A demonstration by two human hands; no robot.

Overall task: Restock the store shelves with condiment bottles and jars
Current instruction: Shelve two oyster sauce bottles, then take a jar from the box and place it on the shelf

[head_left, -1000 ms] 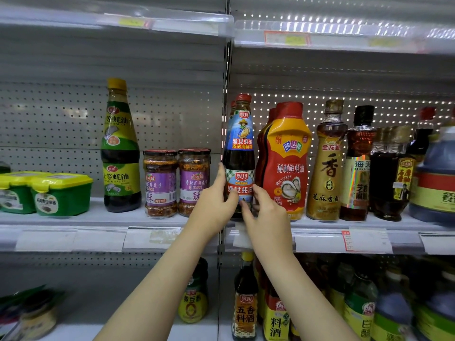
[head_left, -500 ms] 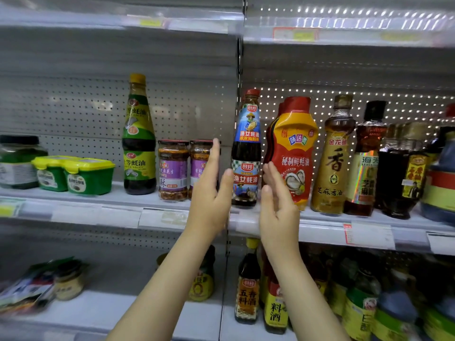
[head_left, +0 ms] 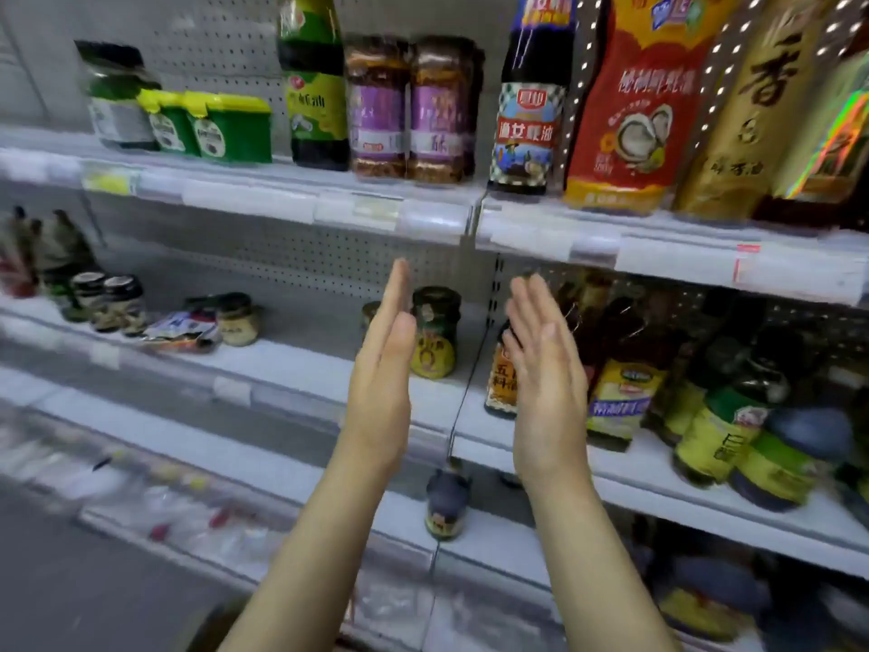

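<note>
1. Currently the oyster-sauce bottle (head_left: 526, 110), dark with a blue label, stands upright near the front of the upper shelf (head_left: 282, 178), just right of the joint between two shelf sections. Neither hand touches it.
2. Just to its left stand two purple-labelled jars (head_left: 376, 110), side by side. Just to its right is a red-and-yellow squeeze bottle (head_left: 639, 110), then a golden bottle (head_left: 743, 115). The frame cuts off the tops of all three bottles.
3. Further left on the same shelf are a green-labelled bottle (head_left: 315, 87), two green tubs (head_left: 225, 127) with yellow lids, and a dark-lidded jar (head_left: 117, 101).
4. The left hand (head_left: 383, 364) is raised below the upper shelf's front strip. Its fingers are straight and together, the palm faces right, and it holds nothing.
5. The right hand (head_left: 545, 364) mirrors it a little apart, released and flat, with its palm facing left and nothing in it.
6. Behind the hands is the middle shelf (head_left: 305, 364). A yellow-labelled jar (head_left: 435, 336) shows in the gap between them, and an orange-labelled dark bottle (head_left: 499, 383) is partly hidden by the right hand.
7. Blurred yellow-labelled bottles (head_left: 616, 397) crowd that shelf to the right. At its left end lie small jars (head_left: 117, 303) and a flat packet (head_left: 183, 327).
8. On the lower shelf (head_left: 493, 543), one small jar (head_left: 444, 503) stands alone beneath the gap between the wrists.
</note>
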